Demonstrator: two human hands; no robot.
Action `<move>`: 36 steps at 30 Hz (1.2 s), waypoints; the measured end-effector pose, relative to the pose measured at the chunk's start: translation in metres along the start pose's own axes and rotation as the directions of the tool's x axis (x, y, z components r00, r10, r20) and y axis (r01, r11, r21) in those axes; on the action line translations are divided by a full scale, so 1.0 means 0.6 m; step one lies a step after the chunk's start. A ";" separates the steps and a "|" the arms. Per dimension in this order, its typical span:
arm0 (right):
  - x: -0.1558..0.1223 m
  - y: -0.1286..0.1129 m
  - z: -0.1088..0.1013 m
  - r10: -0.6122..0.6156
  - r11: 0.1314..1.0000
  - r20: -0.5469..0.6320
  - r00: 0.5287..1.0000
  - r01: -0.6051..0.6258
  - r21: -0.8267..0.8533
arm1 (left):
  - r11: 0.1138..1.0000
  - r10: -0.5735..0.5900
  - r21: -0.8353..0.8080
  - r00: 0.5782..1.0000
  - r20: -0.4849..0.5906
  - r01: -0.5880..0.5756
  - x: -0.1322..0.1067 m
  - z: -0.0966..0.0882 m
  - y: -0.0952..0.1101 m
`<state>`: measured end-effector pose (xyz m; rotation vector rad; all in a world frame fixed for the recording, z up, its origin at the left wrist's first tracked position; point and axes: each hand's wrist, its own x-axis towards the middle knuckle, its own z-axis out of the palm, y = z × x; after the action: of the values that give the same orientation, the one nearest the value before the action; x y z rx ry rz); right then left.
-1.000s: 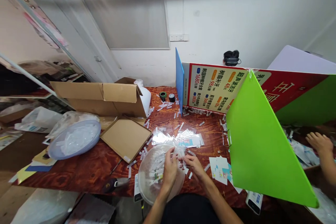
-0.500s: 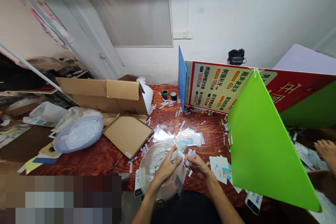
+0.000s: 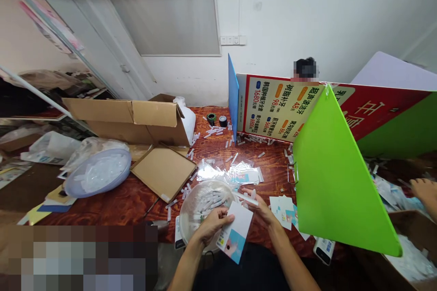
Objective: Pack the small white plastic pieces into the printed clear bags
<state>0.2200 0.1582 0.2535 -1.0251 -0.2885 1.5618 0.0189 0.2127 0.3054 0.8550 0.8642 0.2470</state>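
Now the left hand [image 3: 210, 227] is closed on a card [image 3: 239, 231], thumb on top and fingers beneath its left edge. It holds the card tilted just over the near rim of the clear bowl [image 3: 187, 200], close to the person's body. The right hand [image 3: 263, 209] pinches a thin white stick [image 3: 246, 198] between thumb and fingertips. The stick lies level, just beyond the card's far edge.

The card looks light and thin, white with a blue and pink corner. It would likely bend if gripped in the middle, so an edge pinch like this one suits it. The stick seems stiff, smooth and very light, and apt to roll or slip. A pinch near its middle should keep it steady.

The clear bowl holds a heap of similar small white sticks, and many more lie scattered over the red-brown surface [image 3: 126, 204]. Far to the left, a pale blue basin [image 3: 73, 187] is filled with clear plastic pieces. Behind it an open cardboard box [image 3: 136, 120] lies on its side; what it holds cannot be made out. Clear sleeves [image 3: 244, 175] lie beyond the bowl, and printed cards [image 3: 285, 211] lie to its right. Past the green divider [image 3: 334, 177], a co-worker's hand [image 3: 423, 188] shows at the right edge.
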 end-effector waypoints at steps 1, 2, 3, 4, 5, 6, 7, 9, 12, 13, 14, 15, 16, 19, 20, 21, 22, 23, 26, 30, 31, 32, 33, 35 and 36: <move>-0.003 0.002 0.006 -0.013 1.000 0.014 1.000 0.013 0.019 | 0.999 -0.014 0.037 1.000 0.011 0.014 0.001 -0.002 0.001; -0.004 0.004 0.012 -0.032 0.999 0.017 0.999 0.031 0.036 | 0.997 -0.025 0.078 0.999 0.027 0.023 0.002 -0.005 0.001; -0.005 0.005 0.016 -0.048 0.998 0.013 0.999 0.047 0.045 | 0.993 -0.032 0.117 0.999 0.040 0.027 0.002 -0.009 0.002; -0.004 0.005 0.019 -0.059 0.997 0.002 0.998 0.059 0.045 | 0.989 -0.026 0.147 0.999 0.032 0.021 0.002 -0.014 0.004; -0.002 0.005 0.020 -0.064 0.997 -0.012 0.998 0.064 0.038 | 0.984 -0.024 0.178 0.999 0.030 0.019 0.002 -0.019 0.006; 0.000 0.005 0.019 -0.062 0.998 -0.024 0.998 0.063 0.028 | 0.978 -0.025 0.207 0.999 0.029 0.018 0.001 -0.023 0.009; 0.003 0.005 0.018 -0.056 0.998 -0.034 0.998 0.057 0.014 | 0.972 -0.025 0.234 0.999 0.027 0.018 0.000 -0.026 0.012; 0.007 0.008 0.015 -0.049 0.999 -0.042 0.998 0.048 -0.020 | 0.963 -0.018 0.269 0.999 0.030 0.009 -0.004 -0.031 0.016; 0.007 0.016 0.018 -0.034 0.997 -0.024 0.999 0.032 -0.069 | 0.965 -0.018 0.263 0.998 0.055 0.003 -0.008 -0.033 0.015; 0.006 0.020 0.020 -0.030 0.997 -0.012 0.999 0.029 -0.074 | 0.966 -0.021 0.257 0.998 0.065 0.004 -0.009 -0.034 0.012; 0.005 0.024 0.024 -0.025 0.997 -0.001 1.000 0.024 -0.075 | 0.967 -0.026 0.254 0.997 0.069 0.007 -0.010 -0.035 0.008; 0.004 0.027 0.027 -0.016 0.997 0.007 1.000 0.017 -0.070 | 0.966 -0.030 0.257 0.998 0.063 0.013 -0.010 -0.036 0.003; 0.003 0.030 0.029 -0.008 0.998 0.011 1.000 0.008 -0.066 | 0.964 -0.036 0.265 0.998 0.055 0.020 -0.011 -0.038 -0.002; 0.003 0.035 0.033 0.006 0.994 0.018 1.000 -0.004 -0.110 | 0.960 -0.054 0.276 0.998 0.029 0.044 -0.014 -0.045 -0.016; 0.004 0.035 0.034 0.011 0.988 0.025 1.000 -0.007 -0.154 | 0.962 -0.057 0.267 0.998 0.023 0.049 -0.017 -0.048 -0.020; 0.004 0.034 0.034 0.015 0.978 0.032 0.999 -0.008 -0.208 | 0.967 -0.057 0.250 0.998 0.016 0.051 -0.020 -0.052 -0.023; 0.005 0.034 0.036 0.023 0.964 0.039 0.999 -0.012 -0.264 | 0.971 -0.056 0.232 0.998 0.010 0.052 -0.023 -0.055 -0.026; 0.007 0.034 0.039 0.035 0.949 0.044 0.998 -0.019 -0.316 | 0.974 -0.056 0.219 0.998 0.004 0.054 -0.027 -0.059 -0.029; 0.012 0.039 0.057 0.042 0.909 0.059 0.997 -0.013 -0.417 | 0.978 -0.057 0.201 0.998 -0.016 0.059 -0.040 -0.072 -0.041; 0.023 0.067 0.083 0.064 0.866 0.054 0.996 -0.029 -0.499 | 0.983 -0.049 0.170 0.995 -0.092 0.064 -0.056 -0.088 -0.067; 0.026 0.078 0.087 0.085 0.860 0.034 0.996 -0.056 -0.508 | 0.987 -0.045 0.151 0.992 -0.117 0.063 -0.059 -0.092 -0.075; 0.030 0.089 0.091 0.103 0.856 0.017 0.995 -0.080 -0.512 | 0.990 -0.040 0.130 0.990 -0.136 0.058 -0.062 -0.097 -0.083; 0.033 0.100 0.094 0.115 0.854 0.010 0.993 -0.094 -0.511 | 0.992 -0.035 0.111 0.988 -0.149 0.052 -0.065 -0.103 -0.091; 0.039 0.118 0.101 0.121 0.849 0.027 0.992 -0.089 -0.520 | 0.996 -0.016 0.087 0.985 -0.172 0.032 -0.071 -0.116 -0.105; 0.042 0.126 0.106 0.124 0.842 0.052 0.991 -0.078 -0.534 | 0.997 -0.005 0.081 0.983 -0.183 0.020 -0.073 -0.123 -0.111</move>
<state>0.1244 0.1812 0.2280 -1.4206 -0.7715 1.6631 -0.0741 0.1877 0.2547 0.9132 1.0566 0.2835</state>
